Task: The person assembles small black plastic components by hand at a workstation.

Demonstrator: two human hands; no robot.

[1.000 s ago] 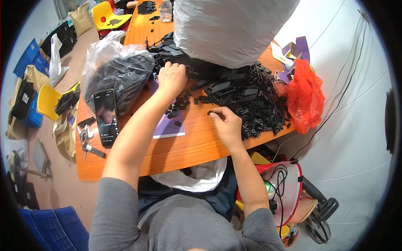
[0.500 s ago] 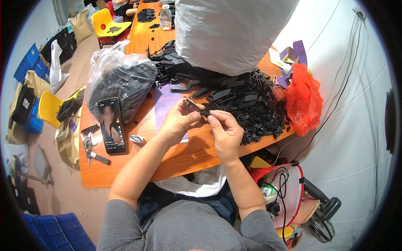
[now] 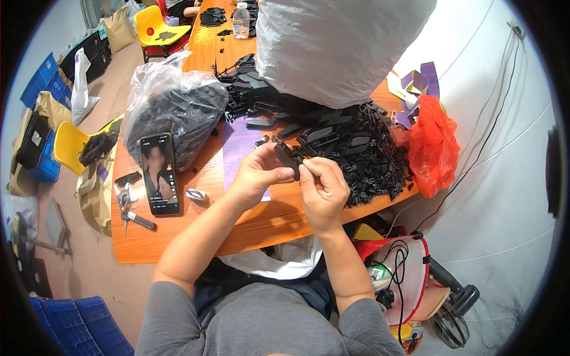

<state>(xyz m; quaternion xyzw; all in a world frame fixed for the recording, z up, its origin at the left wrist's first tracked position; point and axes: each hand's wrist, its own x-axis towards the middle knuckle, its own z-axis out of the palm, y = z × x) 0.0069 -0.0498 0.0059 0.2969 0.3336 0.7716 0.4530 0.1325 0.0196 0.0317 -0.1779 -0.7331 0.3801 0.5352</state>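
Above the near part of the table, my left hand is closed round an elongated black plastic part. The thumb and fingers of my right hand pinch at the lower right end of that part. Whether a second small piece sits between the right fingertips is too small to make out. Just beyond both hands spreads a heap of small black plastic pieces, with longer black parts among them. A printed purple sheet lies under and left of my left hand.
A large white sack stands behind the heap. On the left are a clear bag of black parts, a phone and keys. A red plastic bag hangs at the right edge. A clear bottle stands farther back.
The black part in my left hand has tilted, its lower end now by my right fingertips. Both hands stay close together, and the whole view has shifted slightly.
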